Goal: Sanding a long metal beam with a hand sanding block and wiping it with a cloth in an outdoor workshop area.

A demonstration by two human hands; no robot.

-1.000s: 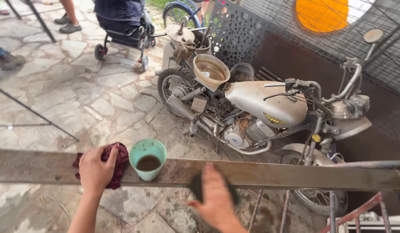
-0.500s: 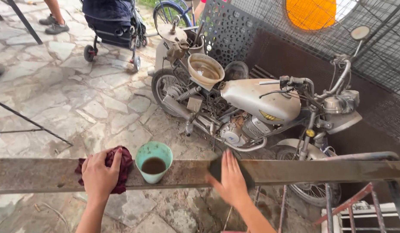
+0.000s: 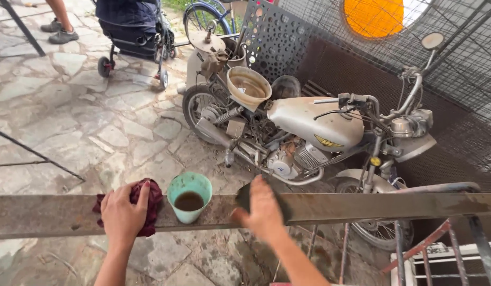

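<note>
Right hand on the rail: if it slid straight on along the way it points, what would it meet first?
The right hand presses a dark pad on the rusty metal rail, fingers aimed up-left. Continuing that way, it would probably meet the teal cup of brown liquid first, though depth is unclear.

Both forearms are bare, with no sleeves showing. The left hand (image 3: 122,213) and right hand (image 3: 263,209) wear no gloves.

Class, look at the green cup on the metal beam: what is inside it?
The green cup on the metal beam holds a dark brown liquid. Its bottom is covered by that liquid, so anything lying beneath the surface cannot be seen.
</note>
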